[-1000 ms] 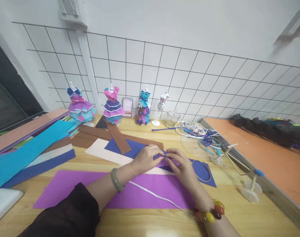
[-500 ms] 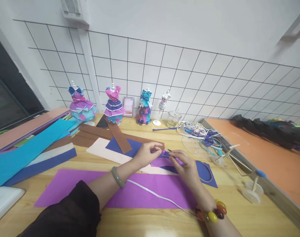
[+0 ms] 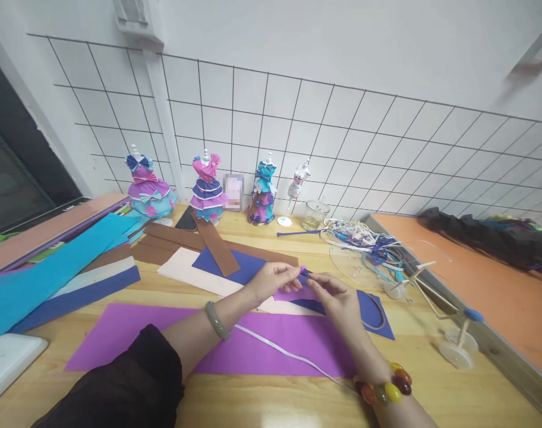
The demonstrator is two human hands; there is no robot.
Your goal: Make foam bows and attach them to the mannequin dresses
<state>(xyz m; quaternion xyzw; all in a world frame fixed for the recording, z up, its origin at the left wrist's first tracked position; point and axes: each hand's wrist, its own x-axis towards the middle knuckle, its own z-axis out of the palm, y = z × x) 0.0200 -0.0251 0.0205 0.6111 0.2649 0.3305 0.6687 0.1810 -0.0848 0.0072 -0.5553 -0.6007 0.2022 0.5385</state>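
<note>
Between my two hands is a small pleated piece of purple and dark blue paper or fabric (image 3: pixel 303 271). My right hand (image 3: pixel 340 297) pinches its dark blue end between thumb and fingers. The bent fingertips of my left hand (image 3: pixel 273 282) close on its purple side; part of the piece is hidden behind them. Below the hands lie a dark blue sheet (image 3: pixel 372 309) and a smaller purple piece (image 3: pixel 289 293). Nearer to me, a large purple sheet (image 3: pixel 280 339) is flat under my wrists, with a narrow white strip (image 3: pixel 271 343) across it.
Several small dress forms, three in ruffled dresses (image 3: pixel 207 193), stand along the wall beside a glass cup (image 3: pixel 316 215). Brown strips (image 3: pixel 215 246) and blue sheets (image 3: pixel 75 252) lie left. At right are tangled ribbons (image 3: pixel 353 232), a wooden-stick stand (image 3: pixel 459 339) and an orange-bottomed tray (image 3: pixel 476 273).
Both hands have shifted slightly, and the pleated piece is a little higher and farther right, now turned to another angle. My left fingertips have moved right along with it.
</note>
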